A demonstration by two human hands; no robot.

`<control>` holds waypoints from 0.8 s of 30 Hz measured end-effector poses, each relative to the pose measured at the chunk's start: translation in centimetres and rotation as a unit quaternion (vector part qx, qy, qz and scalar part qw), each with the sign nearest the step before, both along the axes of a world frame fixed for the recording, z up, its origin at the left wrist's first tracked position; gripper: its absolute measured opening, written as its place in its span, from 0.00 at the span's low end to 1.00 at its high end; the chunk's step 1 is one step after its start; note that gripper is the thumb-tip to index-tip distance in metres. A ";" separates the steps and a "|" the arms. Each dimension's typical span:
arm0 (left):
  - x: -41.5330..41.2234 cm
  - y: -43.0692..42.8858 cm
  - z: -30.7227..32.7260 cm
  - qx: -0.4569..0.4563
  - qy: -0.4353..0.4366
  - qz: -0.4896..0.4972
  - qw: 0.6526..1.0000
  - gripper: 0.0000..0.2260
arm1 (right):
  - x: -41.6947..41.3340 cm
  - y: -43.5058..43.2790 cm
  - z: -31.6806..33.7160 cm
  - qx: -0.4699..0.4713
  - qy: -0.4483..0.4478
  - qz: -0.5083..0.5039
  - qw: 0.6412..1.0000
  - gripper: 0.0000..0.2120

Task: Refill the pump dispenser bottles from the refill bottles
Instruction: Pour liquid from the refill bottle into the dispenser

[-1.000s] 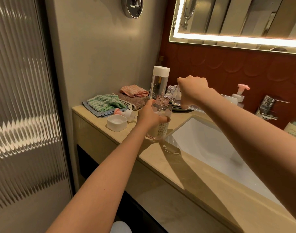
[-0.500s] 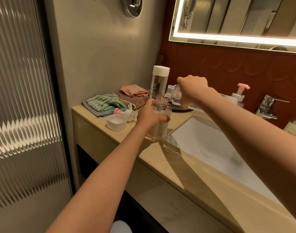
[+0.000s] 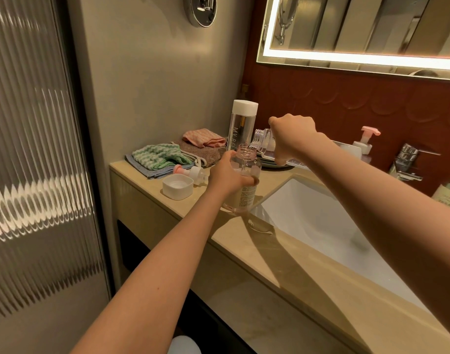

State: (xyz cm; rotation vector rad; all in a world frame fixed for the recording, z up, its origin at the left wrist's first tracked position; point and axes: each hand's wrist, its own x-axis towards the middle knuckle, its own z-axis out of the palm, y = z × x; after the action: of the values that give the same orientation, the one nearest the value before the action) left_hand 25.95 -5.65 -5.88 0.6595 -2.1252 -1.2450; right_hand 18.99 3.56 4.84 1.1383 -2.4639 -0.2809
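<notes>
Head view: left hand (image 3: 226,178) wraps its fingers and thumb round the clear pump dispenser bottle (image 3: 247,168), gripping it at mid-body. Bottle stands upright on the countertop (image 3: 270,254) at the sink (image 3: 321,221) corner, mouth open, no pump on it. Right hand (image 3: 293,139) is closed in a fist round a clear refill bottle (image 3: 260,141), tilted nearly flat, its open neck just above and beside the dispenser's mouth. Can't tell if liquid is flowing. Pump head (image 3: 192,172) lies on its side on the counter just left of the left hand, white square cap (image 3: 178,187) in front of it. Tall capped bottle (image 3: 240,123) stands behind the dispenser. Folded cloths (image 3: 157,157) sit by the wall. Second pump bottle (image 3: 364,144) and faucet (image 3: 407,160) are behind the right forearm.
</notes>
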 end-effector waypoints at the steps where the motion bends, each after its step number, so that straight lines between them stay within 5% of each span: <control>1: 0.0 0.0 0.0 -0.001 -0.001 0.001 1.000 0.35 | 0.0 0.0 0.0 0.001 0.000 0.001 1.000 0.25; 24: 0.2 0.1 0.1 0.002 -0.004 0.001 1.000 0.36 | 0.1 0.1 0.0 -0.009 -0.002 0.003 1.000 0.24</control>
State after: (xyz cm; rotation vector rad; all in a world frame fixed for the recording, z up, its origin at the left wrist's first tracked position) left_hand 26.16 -5.52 -5.75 0.6682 -2.1281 -1.2485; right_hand 19.08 3.65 4.80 1.1401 -2.4611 -0.2553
